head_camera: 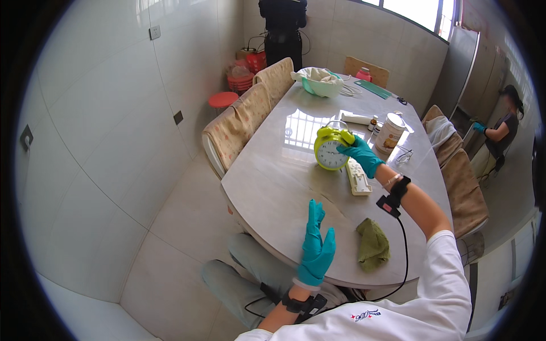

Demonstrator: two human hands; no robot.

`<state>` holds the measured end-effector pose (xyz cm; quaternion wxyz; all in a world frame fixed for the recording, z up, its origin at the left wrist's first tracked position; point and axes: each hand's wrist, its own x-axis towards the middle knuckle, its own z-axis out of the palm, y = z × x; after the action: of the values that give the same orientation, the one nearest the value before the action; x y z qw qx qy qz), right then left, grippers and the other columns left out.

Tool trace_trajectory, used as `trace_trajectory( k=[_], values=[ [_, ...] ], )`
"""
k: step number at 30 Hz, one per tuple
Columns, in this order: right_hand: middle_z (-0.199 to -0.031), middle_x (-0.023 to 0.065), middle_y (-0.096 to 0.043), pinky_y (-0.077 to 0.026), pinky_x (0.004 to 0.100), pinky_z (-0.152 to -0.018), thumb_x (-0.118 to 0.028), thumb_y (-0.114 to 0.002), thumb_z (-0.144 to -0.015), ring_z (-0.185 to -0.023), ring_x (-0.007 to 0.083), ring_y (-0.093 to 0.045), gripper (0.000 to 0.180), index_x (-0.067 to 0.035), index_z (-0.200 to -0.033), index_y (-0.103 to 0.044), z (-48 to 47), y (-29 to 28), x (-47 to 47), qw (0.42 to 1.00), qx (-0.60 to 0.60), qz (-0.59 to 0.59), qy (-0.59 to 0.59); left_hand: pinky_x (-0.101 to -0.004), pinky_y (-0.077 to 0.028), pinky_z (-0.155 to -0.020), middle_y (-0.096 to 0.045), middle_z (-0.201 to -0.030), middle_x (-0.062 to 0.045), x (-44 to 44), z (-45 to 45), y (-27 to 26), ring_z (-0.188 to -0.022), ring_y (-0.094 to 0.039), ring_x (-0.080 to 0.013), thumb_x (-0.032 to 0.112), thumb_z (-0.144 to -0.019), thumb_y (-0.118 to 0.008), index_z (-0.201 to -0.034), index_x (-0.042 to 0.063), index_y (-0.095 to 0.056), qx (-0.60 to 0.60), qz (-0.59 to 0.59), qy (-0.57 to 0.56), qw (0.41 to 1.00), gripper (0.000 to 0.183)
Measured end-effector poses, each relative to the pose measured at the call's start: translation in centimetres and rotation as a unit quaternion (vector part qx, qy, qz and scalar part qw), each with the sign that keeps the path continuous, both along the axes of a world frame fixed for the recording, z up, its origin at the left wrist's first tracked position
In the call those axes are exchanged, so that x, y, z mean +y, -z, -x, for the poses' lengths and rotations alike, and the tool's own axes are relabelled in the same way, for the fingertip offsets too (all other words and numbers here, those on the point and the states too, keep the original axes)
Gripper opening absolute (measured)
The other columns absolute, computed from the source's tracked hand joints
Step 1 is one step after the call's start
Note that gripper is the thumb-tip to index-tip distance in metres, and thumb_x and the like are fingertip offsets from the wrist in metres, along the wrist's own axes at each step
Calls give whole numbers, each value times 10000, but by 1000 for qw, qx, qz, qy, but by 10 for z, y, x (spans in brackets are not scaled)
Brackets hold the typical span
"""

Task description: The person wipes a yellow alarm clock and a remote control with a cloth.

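Observation:
My right hand (362, 156), in a teal glove, grips the right side of a lime-green twin-bell alarm clock (333, 149), which is upright with its dial towards me. Just right of the clock, partly under my right hand, lies a white remote-like plastic item (359, 179) with an open compartment at its near end. My left hand (317, 249), also gloved in teal, is held at the near edge of the table, fingers apart, holding nothing. A crumpled olive-green cloth (373, 245) lies to the right of it.
On the marble-look table (264, 192) stand a white canister (390, 133), small bottles (373, 122), glasses (404, 156), a fabric-lined bowl (320, 82) and a green board (373, 89). Covered chairs (234, 123) line both sides. One person (283, 34) stands beyond the table, another (503, 128) at right.

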<state>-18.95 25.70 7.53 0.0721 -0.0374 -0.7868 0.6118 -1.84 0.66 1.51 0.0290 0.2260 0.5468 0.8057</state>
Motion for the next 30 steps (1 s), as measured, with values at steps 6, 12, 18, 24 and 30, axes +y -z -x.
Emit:
trace_trajectory(
  k=[6,12,18,24,30],
  values=[
    [-1236,16,-579,-435,301,-998,-96,-741,-813,-1125,146,-542,536,-109,-1298,-512,44,22,21,999,47,6,-1,-356,-274,-1100,-318,-1485,-164,0,-1,2,-1354,-343,-250,-56,-893,-446,-1517,87,-106,2,-2,-8,1000,725],
    [-1273,14,-552,-394,300,-1037,-79,-727,-819,-1169,149,-521,604,-123,-1356,-453,31,23,17,999,27,32,-19,-357,-262,-1103,-367,-1460,-99,-1,-2,1,-1329,-374,-221,-67,-890,-395,-1515,122,-156,-33,-16,8,999,695],
    [-1329,17,-511,-361,297,-1062,-90,-726,-822,-1219,146,-479,682,-133,-1416,-394,31,24,24,998,22,32,-42,-349,-283,-1091,-387,-1443,-102,1,-2,3,-1313,-393,-217,-68,-894,-393,-1512,129,-181,-33,-18,18,999,682],
    [-1438,54,-399,-338,323,-1080,-117,-738,-809,-1297,193,-415,878,-117,-1501,-199,17,12,18,999,6,-14,-42,-333,-323,-1055,-385,-1441,-139,0,-1,9,-1299,-405,-222,-58,-898,-431,-1510,87,-166,-54,-25,26,998,682],
    [-1517,98,-292,-298,338,-1114,-363,-688,-844,-1364,223,-338,840,-58,-1479,-231,-28,-25,45,976,-114,-181,-43,-320,-357,-1017,-405,-1420,-143,4,2,11,-1279,-419,-215,-57,-906,-434,-1515,128,-175,-57,-26,24,998,687]
  ],
)
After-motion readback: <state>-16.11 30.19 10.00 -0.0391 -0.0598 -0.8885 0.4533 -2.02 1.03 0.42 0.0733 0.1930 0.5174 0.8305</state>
